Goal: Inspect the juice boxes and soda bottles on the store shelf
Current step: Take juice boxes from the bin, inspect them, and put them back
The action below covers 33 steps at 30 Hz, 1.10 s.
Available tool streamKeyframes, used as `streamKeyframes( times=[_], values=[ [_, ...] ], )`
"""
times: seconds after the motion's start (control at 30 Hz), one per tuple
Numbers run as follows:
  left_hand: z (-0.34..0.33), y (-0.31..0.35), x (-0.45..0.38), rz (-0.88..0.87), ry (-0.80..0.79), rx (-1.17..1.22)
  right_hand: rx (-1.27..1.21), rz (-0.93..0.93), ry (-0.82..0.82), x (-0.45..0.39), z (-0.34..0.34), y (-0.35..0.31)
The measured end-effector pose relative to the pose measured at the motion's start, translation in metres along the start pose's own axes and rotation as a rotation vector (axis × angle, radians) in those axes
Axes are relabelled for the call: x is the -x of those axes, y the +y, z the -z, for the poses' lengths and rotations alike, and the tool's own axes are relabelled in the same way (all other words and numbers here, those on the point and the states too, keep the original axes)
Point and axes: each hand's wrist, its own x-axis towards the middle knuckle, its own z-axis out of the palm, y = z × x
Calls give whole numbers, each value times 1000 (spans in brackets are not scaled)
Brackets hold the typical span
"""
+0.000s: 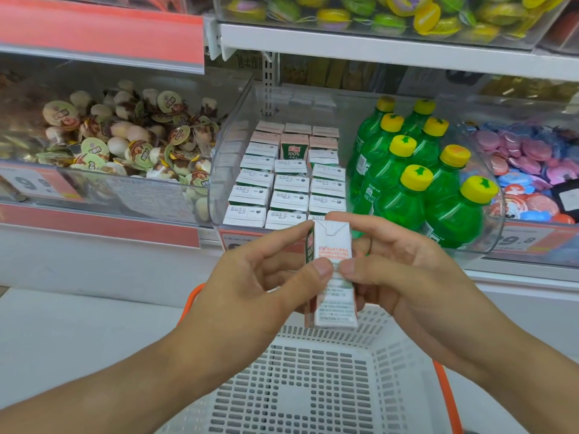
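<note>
A small white juice box point(332, 242) with red and grey print is held upright in front of the shelf, its side panel facing me. My left hand point(250, 277) grips its left edge, thumb on the front. My right hand point(404, 270) grips the right edge, thumb pressed beside the other thumb. Behind it, a clear bin point(232, 126) holds several rows of juice boxes point(288, 183), one raised above the others showing a green "100%" label. Right of them in the same bin stand several green soda bottles point(404, 170) with yellow caps.
A white perforated shopping basket point(300, 389) with orange handles sits below my hands. A bin of jelly cups point(125, 142) is to the left, a bin of pink and blue snacks point(526, 170) to the right, and another shelf point(376, 42) runs overhead.
</note>
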Motion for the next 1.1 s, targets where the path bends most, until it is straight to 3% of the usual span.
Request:
streamKeyframes(
  times=[0.13,0.33,0.73,1.1],
  values=[
    [-3,2,1,5,-47,114,251,8,120,-2,3,7],
    [0,-2,4,23,-61,-30,363,95,132,2,1,9],
    [0,-3,-1,61,-87,102,183,36,202,-6,-4,10],
    [4,-8,-3,54,-79,175,397,117,105,-2,5,13]
  ],
)
